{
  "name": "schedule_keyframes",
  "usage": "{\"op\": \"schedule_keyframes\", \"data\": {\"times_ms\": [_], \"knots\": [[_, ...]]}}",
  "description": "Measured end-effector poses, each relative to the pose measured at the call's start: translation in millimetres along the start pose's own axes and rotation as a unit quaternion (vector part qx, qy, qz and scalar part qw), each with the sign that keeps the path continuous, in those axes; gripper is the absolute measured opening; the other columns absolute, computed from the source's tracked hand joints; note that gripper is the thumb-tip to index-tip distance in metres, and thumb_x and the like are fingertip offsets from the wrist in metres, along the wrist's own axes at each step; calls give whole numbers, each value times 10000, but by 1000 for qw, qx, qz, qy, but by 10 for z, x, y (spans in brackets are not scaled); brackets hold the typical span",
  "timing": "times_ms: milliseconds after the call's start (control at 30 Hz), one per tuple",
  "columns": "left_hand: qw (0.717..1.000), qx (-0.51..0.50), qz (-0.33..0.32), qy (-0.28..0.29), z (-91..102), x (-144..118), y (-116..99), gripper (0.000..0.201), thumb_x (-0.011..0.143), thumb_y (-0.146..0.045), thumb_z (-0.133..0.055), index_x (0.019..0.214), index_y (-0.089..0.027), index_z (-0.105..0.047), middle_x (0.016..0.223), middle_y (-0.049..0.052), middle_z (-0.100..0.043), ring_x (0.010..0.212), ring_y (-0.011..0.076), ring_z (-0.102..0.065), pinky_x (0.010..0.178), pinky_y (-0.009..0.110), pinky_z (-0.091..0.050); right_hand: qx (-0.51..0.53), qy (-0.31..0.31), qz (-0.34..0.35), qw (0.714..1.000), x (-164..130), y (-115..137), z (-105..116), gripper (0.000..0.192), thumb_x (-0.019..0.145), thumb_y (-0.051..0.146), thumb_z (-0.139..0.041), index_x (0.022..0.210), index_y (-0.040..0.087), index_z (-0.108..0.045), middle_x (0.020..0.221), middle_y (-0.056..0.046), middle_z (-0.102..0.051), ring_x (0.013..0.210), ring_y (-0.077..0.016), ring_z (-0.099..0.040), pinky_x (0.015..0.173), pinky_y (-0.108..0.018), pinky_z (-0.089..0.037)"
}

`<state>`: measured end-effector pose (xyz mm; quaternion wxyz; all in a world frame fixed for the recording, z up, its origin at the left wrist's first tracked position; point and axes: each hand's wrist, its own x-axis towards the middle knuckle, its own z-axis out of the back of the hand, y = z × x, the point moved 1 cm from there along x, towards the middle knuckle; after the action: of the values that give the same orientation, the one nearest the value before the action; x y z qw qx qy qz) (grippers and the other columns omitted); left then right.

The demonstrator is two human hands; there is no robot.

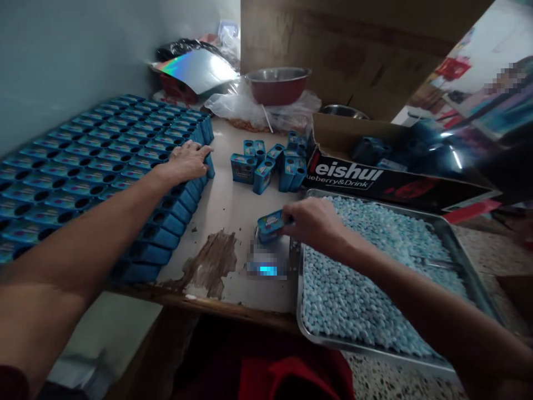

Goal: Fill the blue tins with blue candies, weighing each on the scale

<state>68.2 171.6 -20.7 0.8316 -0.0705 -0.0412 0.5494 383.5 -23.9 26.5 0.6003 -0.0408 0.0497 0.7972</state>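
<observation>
At the right edge of a large block of blue candy containers [112, 147] with dark round openings, my left hand [189, 161] curls its fingers over an outer blue container [210, 168]. My right hand [312, 221] grips another small blue container [270, 225], tilted, by its right end. Directly beneath it is a small device [267, 269] with a lit blue display, its details pixelated. Right of that, a metal tray [300, 311] is full of pale blue and white candies [350, 294], partly covered by my right forearm.
Several loose blue containers [262, 175] stand mid-table. Behind the tray is an open cardboard box [400, 186] holding more containers. A red bowl [278, 86] rests on plastic wrapping at the back, before a tall cardboard sheet [353, 50]. Table paint is peeled [216, 261] near the front edge.
</observation>
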Motion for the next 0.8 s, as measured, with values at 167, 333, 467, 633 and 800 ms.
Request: {"op": "schedule_keyframes", "data": {"times_ms": [167, 333, 467, 633, 800], "knots": [[999, -24, 8, -32, 153, -181, -253, 762, 1095, -644, -453, 1687, -200, -270, 1737, 94, -282, 1557, 377, -183, 1264, 701, -112, 57, -10, -36, 998, -464, 130, -270, 369, 964, 605, -724, 938, 248, -817, 853, -97, -804, 756, -253, -711, 611, -334, -311], [996, 31, -72, -31, 373, -780, -789, 627, 1069, -521, -611, 1611, -240, -465, 1725, 116, -378, 1592, 401, -266, 1303, 685, -106, 198, -46, -82, 976, -696, -376, -296, 407, 962, 633, -722, 1011, 232, -772, 831, -46, -767, 738, -218, -675, 627, -313, -388], [990, 71, -117, -21, 240, -1360, -1130, 582, 1008, -431, -692, 1543, -235, -577, 1685, 186, -444, 1579, 439, -353, 1299, 684, -158, 150, 53, -39, 986, -963, -892, -511, 458, 890, 509, -839, 1236, 221, -755, 1232, -121, -780, 1090, -308, -706, 857, -395, -518], [991, 25, -123, 52, -56, -1565, -1306, 548, 1016, -444, -622, 1528, -249, -609, 1611, 167, -551, 1499, 404, -498, 1270, 652, -273, 48, 118, 94, 987, -1060, -945, -798, 507, 910, 352, -780, 1392, 229, -684, 1336, -140, -726, 1209, -358, -668, 1038, -503, -496], [990, 7, -127, 63, -62, -1476, -1251, 546, 1005, -419, -612, 1514, -222, -613, 1560, 147, -608, 1436, 346, -573, 1239, 512, -376, 82, 160, 85, 980, -927, -1007, -716, 294, 906, 253, -724, 1196, 237, -767, 1264, -114, -788, 1119, -319, -737, 958, -433, -543]]}}
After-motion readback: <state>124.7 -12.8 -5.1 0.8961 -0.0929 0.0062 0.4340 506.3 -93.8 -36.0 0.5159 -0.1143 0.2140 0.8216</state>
